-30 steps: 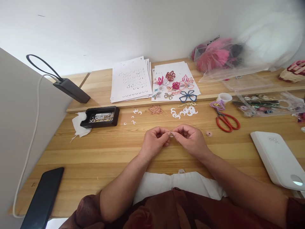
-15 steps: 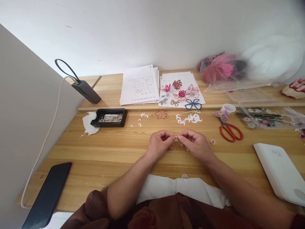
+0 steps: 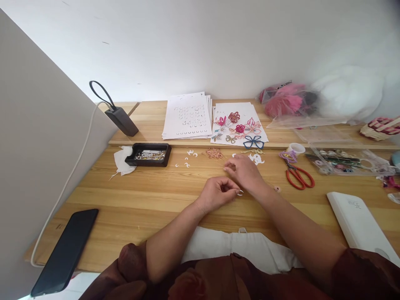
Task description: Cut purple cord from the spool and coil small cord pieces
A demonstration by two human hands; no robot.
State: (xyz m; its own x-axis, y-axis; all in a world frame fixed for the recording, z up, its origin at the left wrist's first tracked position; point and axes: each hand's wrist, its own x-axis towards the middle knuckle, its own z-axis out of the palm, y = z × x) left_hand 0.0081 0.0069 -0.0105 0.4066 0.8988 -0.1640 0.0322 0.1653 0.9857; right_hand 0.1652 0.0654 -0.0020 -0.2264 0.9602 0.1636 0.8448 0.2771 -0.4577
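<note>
A thin white crescent [image 3: 240,193] sits just right of the frame's centre, low in the middle band, at the fingertips of the left hand [image 3: 218,193]. That hand pinches it between thumb and finger, with the crescent poking out to the right. The right hand [image 3: 245,170] is just above and to the right of it in the frame, apart from the left, its fingers curled and pointing left; whether they grip anything I cannot tell. It partly hides a heap of larger white crescents [image 3: 257,159], while its fingertips are near the wire ends of some copper-coloured loops [image 3: 214,154]. Left of these loops, smaller crescents [image 3: 195,155] lie scattered on the wooden table [image 3: 131,196].

Farther out, a small pink ring [image 3: 277,189] and red-handled scissors [image 3: 300,177] lie right of centre, with purple cord [image 3: 288,156] and a white cup [image 3: 296,148] above them. A clear box [image 3: 386,170] of small parts is at the right, above a white power bank [image 3: 359,221]. Top centre, colourful flower shapes [image 3: 240,128] rest on paper beside a stack of sheets [image 3: 184,116]. A black tray [image 3: 148,163] of beads stands left of centre; a dark phone [image 3: 67,250] lies lower left.
</note>
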